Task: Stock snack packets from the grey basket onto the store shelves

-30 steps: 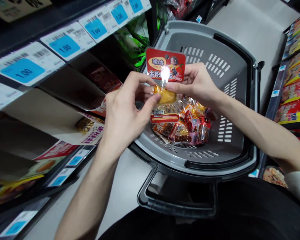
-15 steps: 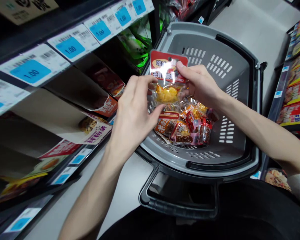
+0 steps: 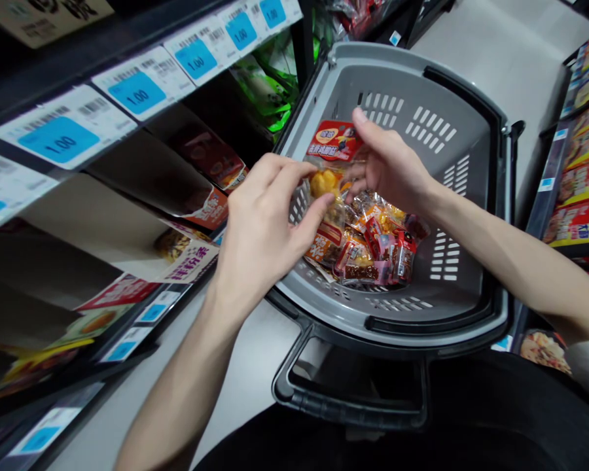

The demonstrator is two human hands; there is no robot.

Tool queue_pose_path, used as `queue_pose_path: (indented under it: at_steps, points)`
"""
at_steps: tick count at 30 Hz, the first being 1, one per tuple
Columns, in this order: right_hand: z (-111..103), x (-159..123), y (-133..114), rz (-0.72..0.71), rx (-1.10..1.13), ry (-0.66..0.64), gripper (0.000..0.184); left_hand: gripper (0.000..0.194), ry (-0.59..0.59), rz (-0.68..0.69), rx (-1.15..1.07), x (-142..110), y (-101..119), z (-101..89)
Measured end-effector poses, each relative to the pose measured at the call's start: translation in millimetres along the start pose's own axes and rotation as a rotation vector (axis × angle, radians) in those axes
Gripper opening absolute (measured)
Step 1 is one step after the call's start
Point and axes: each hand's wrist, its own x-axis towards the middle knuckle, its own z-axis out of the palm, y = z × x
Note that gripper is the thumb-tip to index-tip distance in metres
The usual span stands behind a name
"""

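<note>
A snack packet (image 3: pixel 334 141) with a red printed header and yellow food in a clear pouch is in the basket, tilted, between my two hands. My left hand (image 3: pixel 269 219) is beside its lower part, thumb and fingers apart around the yellow food, with no firm grip visible. My right hand (image 3: pixel 395 163) is to the right of the packet, thumb raised and fingers spread, holding nothing. Below them, several small snack packets (image 3: pixel 373 245) lie piled in the grey shopping basket (image 3: pixel 417 88).
A shelf with blue price labels (image 3: pixel 137 95) runs along the left, with opened display boxes (image 3: pixel 203 203) beneath. Colourful packaged goods (image 3: pixel 582 190) line the right shelf. The basket's black handle (image 3: pixel 358 409) hangs toward me, above the pale floor (image 3: pixel 255 353).
The snack packet has slipped down and away from my hands, its header tipping back. My right hand has let go, its thumb lifting and fingers opening; my left fingers have loosened.
</note>
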Motion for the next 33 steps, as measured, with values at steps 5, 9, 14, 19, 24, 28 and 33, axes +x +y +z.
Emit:
queue_pose_path:
  at_steps: [5, 9, 14, 19, 24, 28, 33]
  points:
    - [10.4, -12.2, -10.2, -0.02, 0.102, -0.049, 0.061, 0.031, -0.013, -0.099, -0.037, 0.8, 6.1, -1.9]
    - [17.6, -19.7, -6.9, -0.156, 0.033, -0.03, 0.05, 0.032, -0.027, -0.186, -0.027, 0.1, 0.2, -3.4]
    - [12.7, -15.3, -1.4, -0.274, -0.127, 0.245, 0.048, 0.045, 0.003, -0.302, -0.237, 1.5, -14.7, -2.2]
    - [1.4, -7.9, 4.7, -0.221, -0.118, 0.136, 0.06, 0.053, 0.012, -0.341, -0.357, 3.3, -20.4, -0.7]
    - [8.5, -9.3, 13.9, -0.19, -0.159, -0.046, 0.042, 0.051, -0.05, -0.368, -0.348, 4.4, -15.3, -3.9]
    - [10.2, -9.4, 13.8, -0.217, -0.167, -0.013, 0.043, 0.033, -0.065, -0.35, -0.369, 5.3, -11.7, -6.7]
    - [6.1, -9.6, 10.5, -0.237, -0.2, 0.022, 0.044, 0.029, -0.027, -0.328, -0.253, 4.0, -14.4, -7.8]
